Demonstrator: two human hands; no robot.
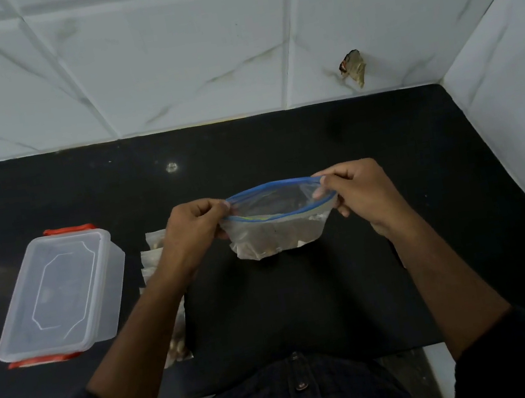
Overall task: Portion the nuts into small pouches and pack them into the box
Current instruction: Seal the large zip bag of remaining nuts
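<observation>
While the left hand (197,227) and right hand (353,192) each pinch an end of the blue zip-lock bag (275,224), holding its mouth open above the counter's middle, portioning seems underway; next, nuts go into a small pouch (176,333) beside the lidded box (59,293) near the left edge.

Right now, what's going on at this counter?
A person holds a clear zip bag with a blue seal above the black counter, left hand and right hand each pinching an end of its open mouth. Nuts sit in the bottom. Small pouches lie in a row under the left forearm, beside the lidded plastic box with red clips.
</observation>
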